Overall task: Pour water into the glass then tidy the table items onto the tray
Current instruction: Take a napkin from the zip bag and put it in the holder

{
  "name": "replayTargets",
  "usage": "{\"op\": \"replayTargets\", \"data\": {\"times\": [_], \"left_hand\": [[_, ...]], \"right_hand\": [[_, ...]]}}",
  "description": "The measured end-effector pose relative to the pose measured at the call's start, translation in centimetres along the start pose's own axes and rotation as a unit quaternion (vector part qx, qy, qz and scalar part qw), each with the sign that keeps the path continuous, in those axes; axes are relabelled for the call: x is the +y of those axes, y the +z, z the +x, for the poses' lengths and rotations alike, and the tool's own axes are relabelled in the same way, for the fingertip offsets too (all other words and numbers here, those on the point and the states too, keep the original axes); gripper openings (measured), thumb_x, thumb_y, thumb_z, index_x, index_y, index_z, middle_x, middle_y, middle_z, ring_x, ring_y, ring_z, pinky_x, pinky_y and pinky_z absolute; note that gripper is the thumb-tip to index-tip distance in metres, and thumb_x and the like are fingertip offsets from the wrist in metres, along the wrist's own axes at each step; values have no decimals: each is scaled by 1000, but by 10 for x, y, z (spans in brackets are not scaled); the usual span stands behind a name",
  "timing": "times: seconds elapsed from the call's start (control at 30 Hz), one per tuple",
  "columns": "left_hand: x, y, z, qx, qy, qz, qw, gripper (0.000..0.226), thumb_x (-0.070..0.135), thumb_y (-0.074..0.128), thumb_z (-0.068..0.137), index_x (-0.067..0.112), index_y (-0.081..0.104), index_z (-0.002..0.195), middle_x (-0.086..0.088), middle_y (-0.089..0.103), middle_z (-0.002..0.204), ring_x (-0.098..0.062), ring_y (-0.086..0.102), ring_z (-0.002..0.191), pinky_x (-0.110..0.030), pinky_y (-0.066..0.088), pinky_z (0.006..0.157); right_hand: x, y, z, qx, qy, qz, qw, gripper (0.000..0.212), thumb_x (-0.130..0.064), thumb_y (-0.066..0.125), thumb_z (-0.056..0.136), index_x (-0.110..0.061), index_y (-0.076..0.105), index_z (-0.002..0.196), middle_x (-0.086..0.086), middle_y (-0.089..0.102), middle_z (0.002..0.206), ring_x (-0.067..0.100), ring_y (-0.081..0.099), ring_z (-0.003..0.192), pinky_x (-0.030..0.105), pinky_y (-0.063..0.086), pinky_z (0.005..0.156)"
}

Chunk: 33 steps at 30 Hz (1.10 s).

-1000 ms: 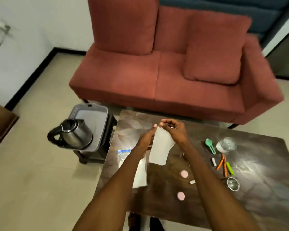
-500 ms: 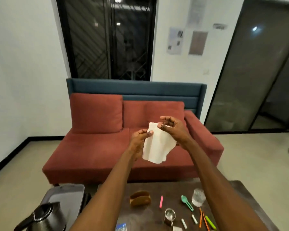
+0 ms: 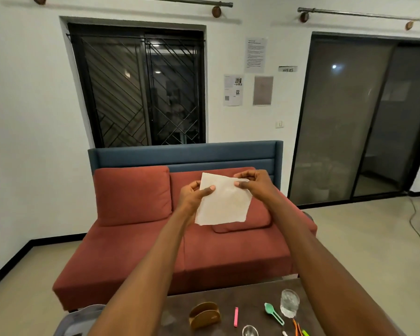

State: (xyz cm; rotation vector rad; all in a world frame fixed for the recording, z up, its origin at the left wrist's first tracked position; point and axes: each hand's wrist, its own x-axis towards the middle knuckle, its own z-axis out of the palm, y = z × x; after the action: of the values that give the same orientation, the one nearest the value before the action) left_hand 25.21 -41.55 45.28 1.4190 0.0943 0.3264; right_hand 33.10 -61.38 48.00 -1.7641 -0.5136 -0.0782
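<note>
I hold a white paper napkin (image 3: 222,202) up at chest height in front of the red sofa. My left hand (image 3: 194,194) pinches its left edge and my right hand (image 3: 252,184) pinches its upper right corner. Far below, on the dark table (image 3: 252,297), stands a clear glass (image 3: 289,303) with a green spoon (image 3: 273,312) beside it. A wooden napkin holder (image 3: 205,316), a pink stick (image 3: 236,316) and a small metal cup (image 3: 250,331) also lie there. The grey tray (image 3: 78,321) shows at the bottom left, partly hidden by my left arm.
A red sofa (image 3: 180,238) with a blue back stands beyond the table. Orange and green sticks (image 3: 300,329) lie at the bottom edge by the glass. A barred window and a sliding door are on the far wall.
The view has tilted up from the table to the room. Both hands have spread the napkin wider and flatter; it hung folded and narrow a second ago. The kettle is out of view.
</note>
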Motion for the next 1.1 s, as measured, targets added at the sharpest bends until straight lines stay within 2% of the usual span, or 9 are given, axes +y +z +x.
{"op": "replayTargets", "data": {"times": [0.17,0.27,0.37,0.53,0.63,0.73,0.87,0.97,1.1], "left_hand": [[-4,-1,5,-10,29,-26,999,29,16,78,79,11,69,105,-7,75,101,-25,74,87,-37,60,67],[-6,-4,11,16,6,-112,994,20,13,72,84,9,68,103,-8,76,99,-27,73,87,-41,60,69],[-11,-8,15,32,-11,-134,990,20,15,67,89,7,67,107,-8,75,100,-26,72,87,-43,59,73],[-22,-18,10,-54,-82,-113,989,40,15,73,84,3,60,120,-15,70,115,-35,68,105,-51,57,84],[-34,-20,7,-95,-134,-63,985,41,10,73,82,2,60,120,-18,70,113,-38,68,104,-55,55,87],[-43,-22,9,-70,-148,-62,985,33,11,68,87,2,60,118,-19,71,111,-38,69,101,-55,55,87],[-43,-21,14,-33,-143,-67,987,27,11,61,93,2,59,118,-19,69,112,-38,69,99,-56,55,86],[-41,-24,16,-20,-140,-77,987,27,11,58,94,0,57,119,-21,66,117,-39,65,105,-61,53,87],[-39,-28,16,-13,-137,-112,984,21,6,55,94,-1,55,114,-23,64,119,-37,67,98,-49,60,68]], "right_hand": [[-6,1,-2,8,-1,66,998,32,-22,84,75,-27,71,103,-13,72,96,5,71,83,15,54,60],[-1,2,-6,-44,34,75,996,21,-29,82,78,-29,71,95,-11,76,92,6,73,82,23,60,65],[10,7,-9,-36,35,86,995,5,-26,77,83,-26,73,81,-12,77,83,6,73,76,28,60,72],[13,18,-2,22,31,107,994,5,-21,77,83,-23,74,86,-4,77,91,16,72,84,31,61,74],[10,20,7,39,27,83,995,4,-21,76,83,-22,74,86,-5,76,89,15,70,82,27,58,68],[8,22,14,21,14,15,1000,6,-27,76,83,-26,71,79,-14,73,77,5,68,73,17,51,58],[10,27,21,40,-17,-17,999,11,-23,76,84,-27,69,91,-17,67,89,3,64,84,16,47,65],[15,32,24,69,-41,-42,996,9,-23,74,86,-29,71,93,-20,66,87,1,64,85,16,48,68],[21,38,25,85,-49,-73,992,10,-21,73,87,-18,77,95,-12,71,84,8,68,84,23,53,72]]}}
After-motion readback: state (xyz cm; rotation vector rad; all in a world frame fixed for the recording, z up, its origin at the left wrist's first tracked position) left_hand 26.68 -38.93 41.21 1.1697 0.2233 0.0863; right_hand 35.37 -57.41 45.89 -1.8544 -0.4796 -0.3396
